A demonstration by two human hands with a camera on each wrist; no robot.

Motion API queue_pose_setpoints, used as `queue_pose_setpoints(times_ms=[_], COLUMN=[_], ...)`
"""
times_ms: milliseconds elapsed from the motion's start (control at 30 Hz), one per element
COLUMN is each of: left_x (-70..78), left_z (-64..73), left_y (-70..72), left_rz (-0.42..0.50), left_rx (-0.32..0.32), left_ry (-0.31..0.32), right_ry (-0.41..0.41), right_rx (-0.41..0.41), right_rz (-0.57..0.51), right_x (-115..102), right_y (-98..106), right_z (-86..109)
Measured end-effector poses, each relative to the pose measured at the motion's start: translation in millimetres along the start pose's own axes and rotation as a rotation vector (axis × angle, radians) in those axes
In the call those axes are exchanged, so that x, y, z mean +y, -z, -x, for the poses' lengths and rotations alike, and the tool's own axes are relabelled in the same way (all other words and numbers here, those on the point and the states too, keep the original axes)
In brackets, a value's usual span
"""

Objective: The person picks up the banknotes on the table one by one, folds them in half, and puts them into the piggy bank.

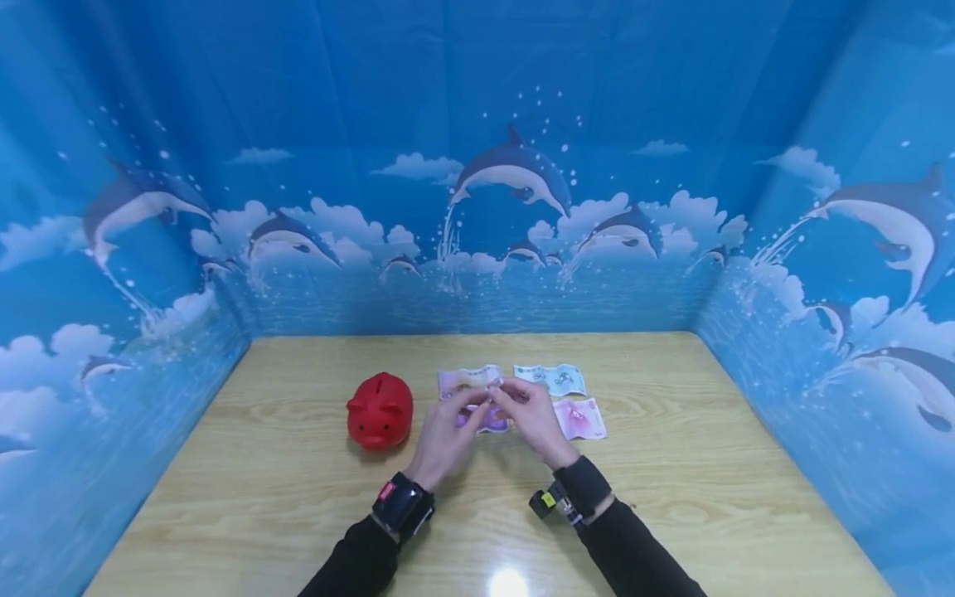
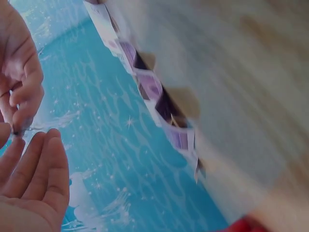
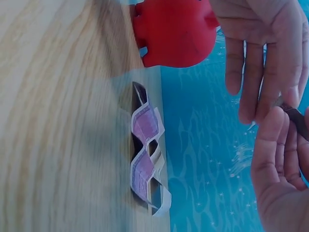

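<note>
Fingertips of both hands meet above the wavy banknotes and pinch a small, thin folded piece [image 3: 295,120], dark in the right wrist view and mostly hidden by the fingers; its kind I cannot tell. My left hand [image 1: 442,439] reaches in from the left, thumb and forefinger at the piece, its other fingers stretched out in the left wrist view. From the right, my right hand [image 1: 535,421] holds the piece between thumb and fingers. Beneath them lie a purple banknote [image 1: 492,421] and a pale pinkish one [image 1: 464,379]; a pale green banknote [image 1: 555,379] and a pink-red one [image 1: 582,419] lie to the right.
A red piggy bank [image 1: 380,410] with a slot on top stands left of the hands. The wooden table [image 1: 709,464] ends at a blue dolphin-print curtain [image 1: 358,298] behind and on both sides. Straps with small devices wrap both wrists.
</note>
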State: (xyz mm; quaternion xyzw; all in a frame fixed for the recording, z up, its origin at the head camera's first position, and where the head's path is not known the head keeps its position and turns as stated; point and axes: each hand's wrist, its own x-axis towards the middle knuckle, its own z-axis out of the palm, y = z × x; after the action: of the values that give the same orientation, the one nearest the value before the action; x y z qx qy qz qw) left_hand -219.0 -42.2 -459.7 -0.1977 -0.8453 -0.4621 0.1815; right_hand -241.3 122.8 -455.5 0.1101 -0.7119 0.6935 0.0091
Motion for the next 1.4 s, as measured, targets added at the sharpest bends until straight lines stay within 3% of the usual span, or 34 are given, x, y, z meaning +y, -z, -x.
queue_pose_setpoints(times_ms=[133, 267, 533, 967, 1167, 1400], left_x=[-1.3, -5.0, -11.6, -13.4, -20.0, -24.1], left_z=[-0.3, -0.1, 2.7, -1.5, -4.0, -4.3], left_y=[8.3, 19.3, 41.0, 71.9, 89.0, 106.0], left_rz=[-0.046, -0.090, -0.150, -0.290, -0.270, -0.240], left_rx=[0.026, 0.099, 0.184, 0.165, 0.165, 0.103], left_ry=[-0.052, -0.104, -0.120, -0.128, -0.152, -0.079], right_ry=[0.003, -0.005, -0.002, 0.034, 0.014, 0.011], right_rx=[0.018, 0.025, 0.030, 0.016, 0.009, 0.015], right_rz=[0.025, 0.044, 0.088, 0.079, 0.048, 0.044], right_x=[1, 1, 1, 8, 8, 8], right_y=[-1, -1, -3, -9, -15, -23], right_z=[-0.2, -1.3, -2.9, -3.5, -5.5, -8.1])
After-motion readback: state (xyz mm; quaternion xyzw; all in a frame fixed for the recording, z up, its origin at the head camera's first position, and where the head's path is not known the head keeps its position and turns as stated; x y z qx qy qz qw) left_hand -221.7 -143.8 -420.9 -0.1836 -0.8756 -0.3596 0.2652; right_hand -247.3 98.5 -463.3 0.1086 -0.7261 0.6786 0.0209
